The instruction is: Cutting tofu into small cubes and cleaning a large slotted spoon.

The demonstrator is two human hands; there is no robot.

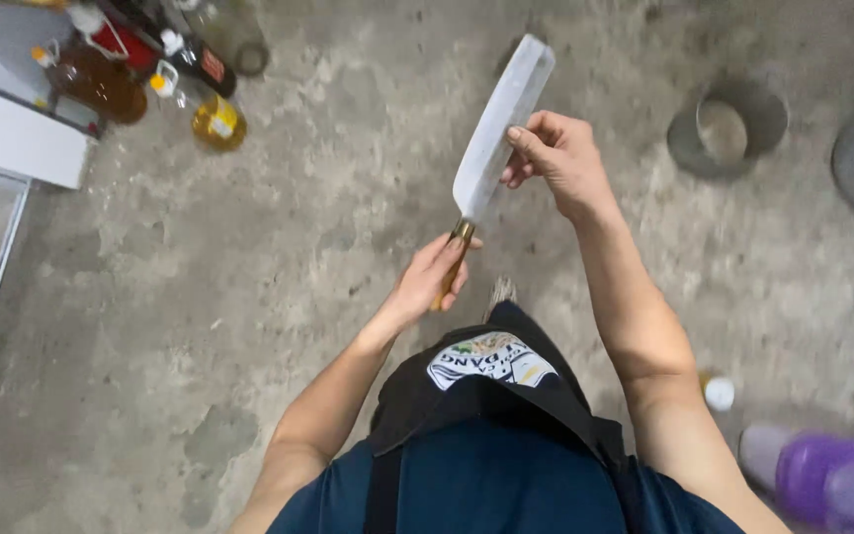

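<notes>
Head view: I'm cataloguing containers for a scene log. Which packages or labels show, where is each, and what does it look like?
Oil bottles: top left on the floor, amber and dark, with red and pale labels.
Yellow bottle: beside them, round, with a small pale label.
Apron patch: bottom centre, white with dark print.
Purple container: bottom right, round, blurred.
Metal pot: upper right, grey, unlabelled.
</notes>
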